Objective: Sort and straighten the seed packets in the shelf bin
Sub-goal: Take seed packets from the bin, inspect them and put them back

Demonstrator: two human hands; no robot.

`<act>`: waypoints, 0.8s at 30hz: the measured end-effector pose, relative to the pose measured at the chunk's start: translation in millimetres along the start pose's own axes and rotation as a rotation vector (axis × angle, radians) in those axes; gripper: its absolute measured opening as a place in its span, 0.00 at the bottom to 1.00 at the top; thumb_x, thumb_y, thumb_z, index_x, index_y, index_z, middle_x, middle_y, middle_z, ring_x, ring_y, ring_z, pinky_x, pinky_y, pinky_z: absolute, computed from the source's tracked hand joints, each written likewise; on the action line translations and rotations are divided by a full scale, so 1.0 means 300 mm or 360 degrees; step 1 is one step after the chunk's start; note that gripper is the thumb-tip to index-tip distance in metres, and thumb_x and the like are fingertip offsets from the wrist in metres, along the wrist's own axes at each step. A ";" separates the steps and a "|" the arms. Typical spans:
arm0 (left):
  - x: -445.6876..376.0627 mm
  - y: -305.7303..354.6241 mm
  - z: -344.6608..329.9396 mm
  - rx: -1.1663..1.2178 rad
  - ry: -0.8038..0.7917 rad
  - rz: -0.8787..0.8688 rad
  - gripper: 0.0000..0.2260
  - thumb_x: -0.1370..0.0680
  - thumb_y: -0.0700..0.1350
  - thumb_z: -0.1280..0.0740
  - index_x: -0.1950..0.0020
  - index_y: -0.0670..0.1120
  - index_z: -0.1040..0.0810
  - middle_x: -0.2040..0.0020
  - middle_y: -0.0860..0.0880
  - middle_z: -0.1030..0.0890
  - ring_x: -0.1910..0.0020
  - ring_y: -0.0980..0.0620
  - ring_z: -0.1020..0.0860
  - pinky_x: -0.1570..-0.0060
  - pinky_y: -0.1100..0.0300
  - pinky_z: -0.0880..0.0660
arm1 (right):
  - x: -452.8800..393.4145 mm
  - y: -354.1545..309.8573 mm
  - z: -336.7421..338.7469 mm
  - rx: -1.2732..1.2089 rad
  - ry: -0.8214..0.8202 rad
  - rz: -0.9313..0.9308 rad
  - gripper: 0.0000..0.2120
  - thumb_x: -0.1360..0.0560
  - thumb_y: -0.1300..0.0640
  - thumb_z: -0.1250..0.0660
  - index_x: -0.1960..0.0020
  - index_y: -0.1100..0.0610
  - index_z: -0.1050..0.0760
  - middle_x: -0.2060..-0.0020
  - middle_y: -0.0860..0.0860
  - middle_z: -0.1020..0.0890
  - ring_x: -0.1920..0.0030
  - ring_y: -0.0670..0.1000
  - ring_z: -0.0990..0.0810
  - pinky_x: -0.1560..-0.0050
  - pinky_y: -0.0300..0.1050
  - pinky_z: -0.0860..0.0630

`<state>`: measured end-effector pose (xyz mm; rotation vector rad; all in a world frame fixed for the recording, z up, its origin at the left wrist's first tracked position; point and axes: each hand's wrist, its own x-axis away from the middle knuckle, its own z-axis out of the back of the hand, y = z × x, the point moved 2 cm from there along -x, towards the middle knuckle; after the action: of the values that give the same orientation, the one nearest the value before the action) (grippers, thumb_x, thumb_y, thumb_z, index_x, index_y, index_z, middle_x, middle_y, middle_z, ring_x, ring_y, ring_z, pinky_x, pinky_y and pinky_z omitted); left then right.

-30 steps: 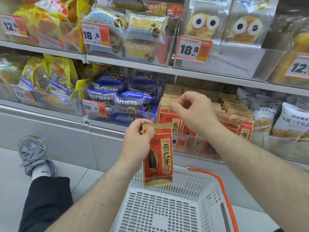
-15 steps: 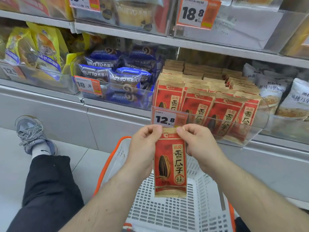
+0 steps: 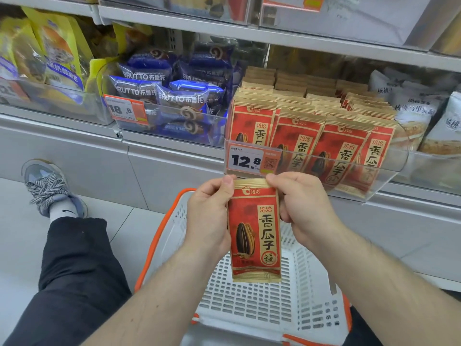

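A red and gold sunflower seed packet point(image 3: 254, 233) hangs upright in front of me, below the shelf bin. My left hand point(image 3: 208, 216) pinches its top left corner and grips its left edge. My right hand point(image 3: 299, 208) pinches its top right corner. Behind them, a clear plastic shelf bin point(image 3: 389, 168) holds several rows of the same seed packets point(image 3: 299, 136), standing upright with some leaning. A 12.8 price tag point(image 3: 247, 159) sits on the bin's front left.
A white basket with orange handles point(image 3: 262, 303) sits on the floor under my hands. Blue bread packs point(image 3: 174, 96) fill the bin to the left, white snack bags point(image 3: 421, 113) the one to the right. My leg and shoe point(image 3: 47, 188) lie at left.
My right hand left the packets in the bin and came down to pinch the held packet's top right corner. The view dropped and moved closer to the bin.
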<state>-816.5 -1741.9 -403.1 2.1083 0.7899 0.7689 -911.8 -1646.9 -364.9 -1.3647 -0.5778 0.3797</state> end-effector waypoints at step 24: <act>-0.017 0.024 0.024 -0.0190 -0.0263 0.0317 0.13 0.16 0.49 0.40 0.39 0.43 0.21 0.48 0.42 0.14 0.50 0.43 0.15 0.49 0.47 0.18 | -0.028 0.009 0.048 0.0668 -0.0496 -0.0132 0.11 0.22 0.51 0.31 0.56 0.59 0.19 0.65 0.50 0.15 0.68 0.47 0.23 0.65 0.41 0.30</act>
<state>-812.6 -1752.5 -402.6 2.1310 0.4399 0.7156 -926.9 -1639.7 -367.5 -0.8810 -0.7603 0.6147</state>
